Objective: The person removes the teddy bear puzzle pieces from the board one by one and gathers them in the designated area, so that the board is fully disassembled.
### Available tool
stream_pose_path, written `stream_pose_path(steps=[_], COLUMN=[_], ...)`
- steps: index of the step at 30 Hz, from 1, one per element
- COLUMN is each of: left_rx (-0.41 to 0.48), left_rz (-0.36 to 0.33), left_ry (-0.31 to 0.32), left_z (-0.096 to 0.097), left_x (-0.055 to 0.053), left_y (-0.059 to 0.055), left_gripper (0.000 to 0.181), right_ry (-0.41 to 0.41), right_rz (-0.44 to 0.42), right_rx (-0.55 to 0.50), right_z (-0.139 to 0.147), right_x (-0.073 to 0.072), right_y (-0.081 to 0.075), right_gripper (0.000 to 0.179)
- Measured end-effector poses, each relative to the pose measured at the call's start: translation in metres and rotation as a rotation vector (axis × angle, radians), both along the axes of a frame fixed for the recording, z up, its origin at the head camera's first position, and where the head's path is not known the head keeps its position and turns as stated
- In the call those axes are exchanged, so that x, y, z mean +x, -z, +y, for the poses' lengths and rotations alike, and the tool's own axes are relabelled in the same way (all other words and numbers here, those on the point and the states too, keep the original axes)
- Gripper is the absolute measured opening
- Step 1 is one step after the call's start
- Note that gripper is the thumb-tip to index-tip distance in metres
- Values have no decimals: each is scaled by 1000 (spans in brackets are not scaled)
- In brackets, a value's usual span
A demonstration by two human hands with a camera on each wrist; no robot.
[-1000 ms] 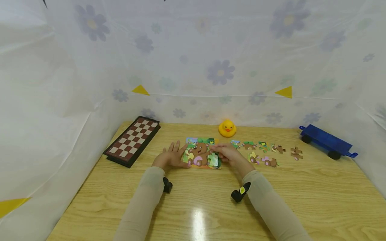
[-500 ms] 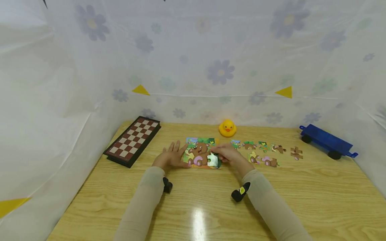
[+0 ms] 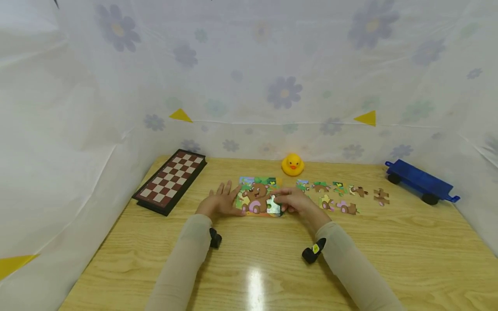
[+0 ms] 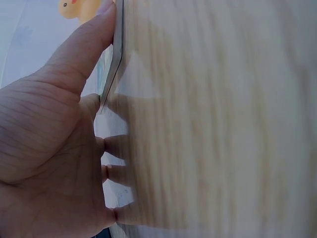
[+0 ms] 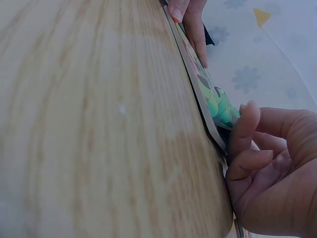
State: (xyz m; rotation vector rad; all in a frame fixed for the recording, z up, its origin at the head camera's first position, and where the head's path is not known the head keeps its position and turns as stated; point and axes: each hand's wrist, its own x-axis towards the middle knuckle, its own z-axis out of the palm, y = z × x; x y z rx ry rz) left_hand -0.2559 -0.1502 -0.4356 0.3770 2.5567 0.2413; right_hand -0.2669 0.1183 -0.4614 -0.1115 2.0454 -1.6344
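Observation:
A bear jigsaw puzzle lies on the table in front of me, its picture facing up. My left hand rests at its left side with fingers spread; the left wrist view shows the thumb along the puzzle's near edge. At the puzzle's right side, my right hand pinches a light green puzzle piece, which catches the light and looks slightly tilted. The right wrist view shows that hand's fingers curled at the board's edge, partly hiding the piece.
Several loose puzzle pieces lie to the right of the puzzle. A yellow rubber duck sits behind it. On the left is a checkered board; a blue toy wagon stands far right. Patterned sheeting surrounds the table.
The light green piece has shifted slightly left and now shines with glare. My right fingers have moved a little towards the near side. The left hand stays where it was.

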Motion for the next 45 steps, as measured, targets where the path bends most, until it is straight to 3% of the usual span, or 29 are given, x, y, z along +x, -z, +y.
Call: stream_pose_path(steps=[13,20,29,36,45], left_rx=[-46,-13,4,7,26], left_rz=[-35,-10,-28,-29,-26], left_ry=[-4,-6,-17,-24,-12], left_z=[1,1,-2,-4,-3], left_x=[-1,1,-2,-5,-4], left_y=[-1,-2,4,12,8], left_gripper=[94,95,96,98,100], right_ry=[13,28,78,100,116], right_rz=[2,-8,4,14,18], right_rx=[-8,-16,-23,-47,-85], right_z=[0,-1,1,12,39], right_x=[1,3,4,0,0], right_y=[3,2,-1,-6,-12], right_gripper=[39,40,38,42,43])
